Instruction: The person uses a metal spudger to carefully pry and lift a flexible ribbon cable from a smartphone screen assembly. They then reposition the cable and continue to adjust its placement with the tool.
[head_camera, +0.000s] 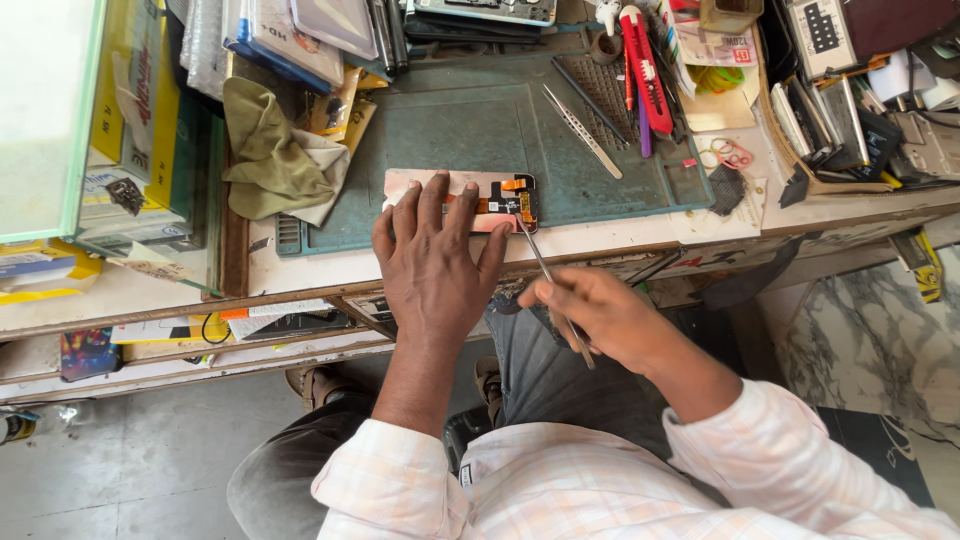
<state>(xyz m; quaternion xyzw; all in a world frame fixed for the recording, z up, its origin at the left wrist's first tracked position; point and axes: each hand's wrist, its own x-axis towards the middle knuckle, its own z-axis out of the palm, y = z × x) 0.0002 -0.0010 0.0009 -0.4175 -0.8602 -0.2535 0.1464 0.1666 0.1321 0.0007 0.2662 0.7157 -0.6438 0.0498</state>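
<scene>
Pressing flat pink panel: left hand; right hand pinching thin metal tweezers.

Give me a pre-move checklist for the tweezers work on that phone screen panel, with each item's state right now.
1. Left hand lies flat on the phone screen panel, pinning it: ok.
2. Right hand has a grip on the tweezers: ok.
3. Tweezers' tip sits at the black and orange flex part at the panel's right end: ok.
4. Panel fully on the green work mat: not ok, its near edge overhangs the mat's front edge.
5. Whether the tip has caught anything: cannot tell.
6. Spare tweezers lying on the mat, apart from the panel: ok.
</scene>
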